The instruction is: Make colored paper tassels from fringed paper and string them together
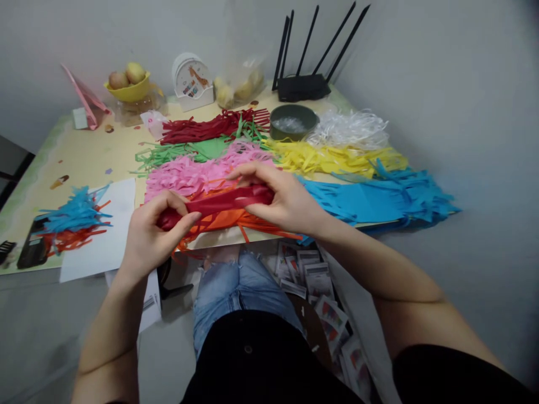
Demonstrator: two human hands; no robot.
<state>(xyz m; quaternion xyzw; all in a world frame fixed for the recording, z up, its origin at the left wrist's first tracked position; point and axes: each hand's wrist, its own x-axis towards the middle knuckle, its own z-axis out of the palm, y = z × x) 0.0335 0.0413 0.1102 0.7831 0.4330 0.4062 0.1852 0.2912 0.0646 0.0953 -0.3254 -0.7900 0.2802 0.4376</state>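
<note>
A strip of dark red tissue paper [217,203] is stretched between my two hands above the table's front edge. My left hand [158,233] pinches its left end between thumb and fingers. On the other end, my right hand [280,196] is closed with the thumb below and the fingers above. Beneath the strip lies orange fringed paper [229,221], partly covered by my hands. Pink fringed paper [181,171] is just behind it, and a blue fringed bundle [370,199] spreads out to the right of my right hand.
Dark red [197,130], green [206,149] and yellow fringes [332,157] lie farther back, beside white strands [351,130] and a dark round bowl [293,122]. A router [304,87] stands behind. At left, a small blue tassel [78,210] rests on white paper [95,252] near a phone [32,247].
</note>
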